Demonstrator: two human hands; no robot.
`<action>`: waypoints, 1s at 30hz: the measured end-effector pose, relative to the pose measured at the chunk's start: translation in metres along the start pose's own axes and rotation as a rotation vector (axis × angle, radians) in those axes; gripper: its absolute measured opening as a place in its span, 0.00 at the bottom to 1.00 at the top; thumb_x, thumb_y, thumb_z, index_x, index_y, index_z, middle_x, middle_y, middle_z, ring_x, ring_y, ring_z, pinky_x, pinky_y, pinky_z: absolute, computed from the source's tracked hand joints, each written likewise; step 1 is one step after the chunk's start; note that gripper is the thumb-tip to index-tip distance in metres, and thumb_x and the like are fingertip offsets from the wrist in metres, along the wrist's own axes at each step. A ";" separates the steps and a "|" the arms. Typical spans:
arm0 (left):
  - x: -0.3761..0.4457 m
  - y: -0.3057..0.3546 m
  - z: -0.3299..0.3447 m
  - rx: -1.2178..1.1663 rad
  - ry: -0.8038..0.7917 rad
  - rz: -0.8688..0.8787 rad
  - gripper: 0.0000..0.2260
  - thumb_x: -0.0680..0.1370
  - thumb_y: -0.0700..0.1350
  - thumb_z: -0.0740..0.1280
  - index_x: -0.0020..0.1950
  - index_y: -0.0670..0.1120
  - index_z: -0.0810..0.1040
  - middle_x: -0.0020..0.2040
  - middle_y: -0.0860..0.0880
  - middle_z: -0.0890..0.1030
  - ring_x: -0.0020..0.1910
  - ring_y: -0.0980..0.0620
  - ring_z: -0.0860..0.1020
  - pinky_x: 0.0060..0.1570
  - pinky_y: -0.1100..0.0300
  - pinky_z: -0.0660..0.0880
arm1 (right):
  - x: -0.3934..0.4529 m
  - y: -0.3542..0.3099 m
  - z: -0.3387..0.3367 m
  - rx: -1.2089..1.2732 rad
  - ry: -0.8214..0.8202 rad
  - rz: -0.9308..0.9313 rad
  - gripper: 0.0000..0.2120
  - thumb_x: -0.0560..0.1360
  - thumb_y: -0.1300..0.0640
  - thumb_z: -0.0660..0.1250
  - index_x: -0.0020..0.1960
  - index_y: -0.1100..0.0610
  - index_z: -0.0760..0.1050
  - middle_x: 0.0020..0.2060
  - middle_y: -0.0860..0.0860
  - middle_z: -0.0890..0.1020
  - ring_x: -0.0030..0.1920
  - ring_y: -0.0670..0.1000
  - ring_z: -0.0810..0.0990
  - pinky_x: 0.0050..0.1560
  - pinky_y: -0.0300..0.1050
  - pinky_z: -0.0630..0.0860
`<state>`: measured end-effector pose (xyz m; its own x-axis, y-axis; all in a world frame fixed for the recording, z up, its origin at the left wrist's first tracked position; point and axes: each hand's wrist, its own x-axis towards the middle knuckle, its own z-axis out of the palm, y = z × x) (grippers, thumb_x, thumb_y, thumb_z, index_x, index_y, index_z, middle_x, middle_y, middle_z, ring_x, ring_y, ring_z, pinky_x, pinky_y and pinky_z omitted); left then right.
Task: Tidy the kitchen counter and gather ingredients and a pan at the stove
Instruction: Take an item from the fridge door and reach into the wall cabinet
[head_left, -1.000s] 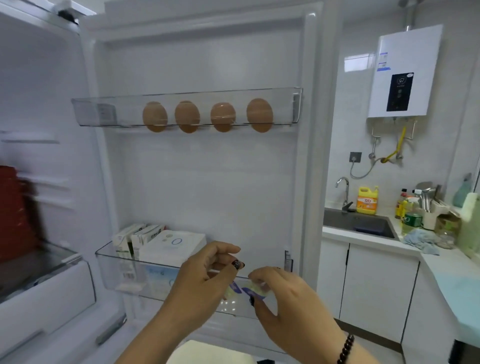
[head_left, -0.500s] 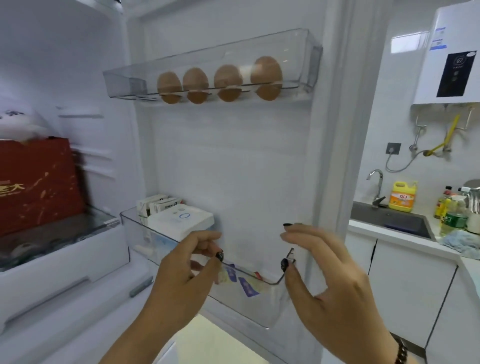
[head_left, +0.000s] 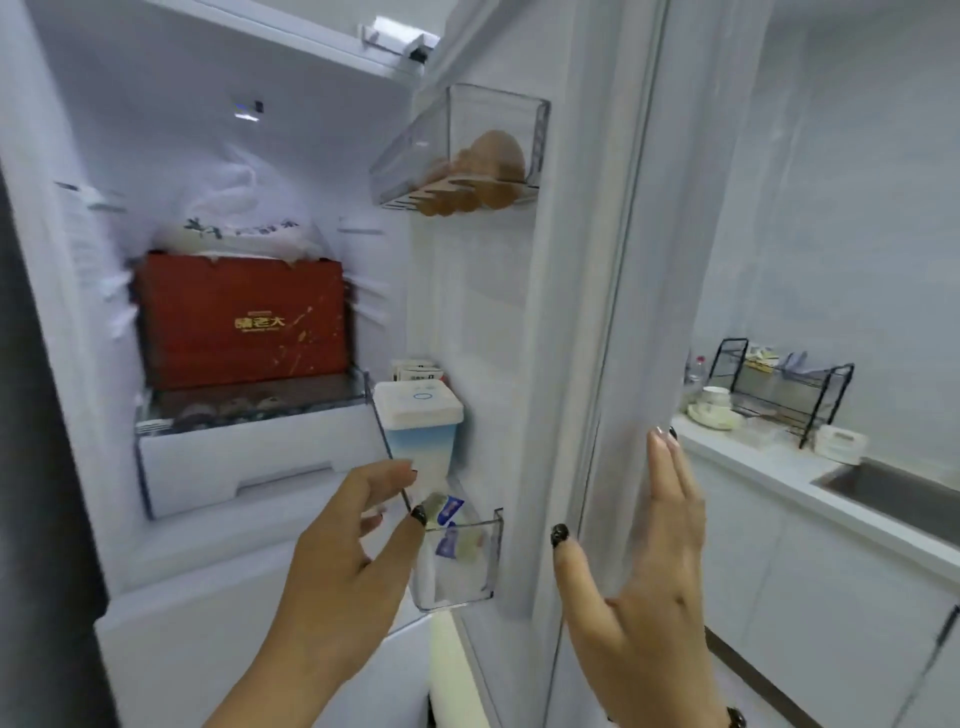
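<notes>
The white fridge door (head_left: 571, 312) stands partly swung in, seen nearly edge-on. My right hand (head_left: 639, 582) presses its outer face and edge with straight fingers. My left hand (head_left: 343, 551) hovers in front of the clear lower door bin (head_left: 467, 571), fingers loosely curled, holding nothing. That bin holds small sachets (head_left: 449, 512), a white lidded container (head_left: 418, 426) and cartons (head_left: 418, 371). Several brown eggs (head_left: 483, 166) sit in the clear upper door bin (head_left: 415, 150).
Inside the fridge a red box (head_left: 239, 322) stands on a glass shelf above a white drawer (head_left: 249, 457), with a white bag (head_left: 234, 228) on top. At the right are a counter with a dish rack (head_left: 779, 384), bowls (head_left: 714, 410) and a sink (head_left: 893, 493).
The view has swung left and the door has turned toward the fridge. My right hand left the lower bin and now presses the door's edge; my left hand drew back from the sachets.
</notes>
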<state>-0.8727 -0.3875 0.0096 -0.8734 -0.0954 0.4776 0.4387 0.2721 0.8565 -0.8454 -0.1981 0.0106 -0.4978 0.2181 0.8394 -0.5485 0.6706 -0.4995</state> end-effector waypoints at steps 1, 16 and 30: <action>-0.006 0.003 -0.008 0.012 0.033 -0.006 0.13 0.77 0.42 0.67 0.55 0.61 0.76 0.55 0.68 0.78 0.58 0.66 0.75 0.54 0.72 0.69 | -0.004 -0.004 0.005 0.060 0.002 -0.009 0.38 0.69 0.49 0.61 0.76 0.49 0.52 0.75 0.48 0.58 0.76 0.42 0.55 0.73 0.39 0.59; -0.031 -0.002 -0.091 -0.049 0.162 -0.044 0.16 0.70 0.60 0.66 0.58 0.69 0.75 0.57 0.62 0.81 0.60 0.62 0.77 0.62 0.55 0.72 | -0.035 -0.055 0.097 0.463 -0.210 -0.249 0.25 0.71 0.61 0.61 0.68 0.59 0.72 0.69 0.49 0.73 0.69 0.49 0.72 0.60 0.48 0.77; 0.042 -0.095 -0.170 -0.067 0.366 -0.126 0.42 0.62 0.77 0.60 0.74 0.71 0.52 0.71 0.72 0.63 0.70 0.67 0.64 0.70 0.58 0.64 | -0.016 -0.066 0.265 0.372 -0.561 -0.381 0.28 0.72 0.55 0.60 0.71 0.42 0.63 0.75 0.43 0.60 0.74 0.41 0.61 0.61 0.20 0.61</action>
<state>-0.9155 -0.5803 -0.0185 -0.7932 -0.4628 0.3957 0.3563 0.1741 0.9180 -0.9791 -0.4335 -0.0267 -0.4410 -0.4381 0.7833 -0.8904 0.3231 -0.3206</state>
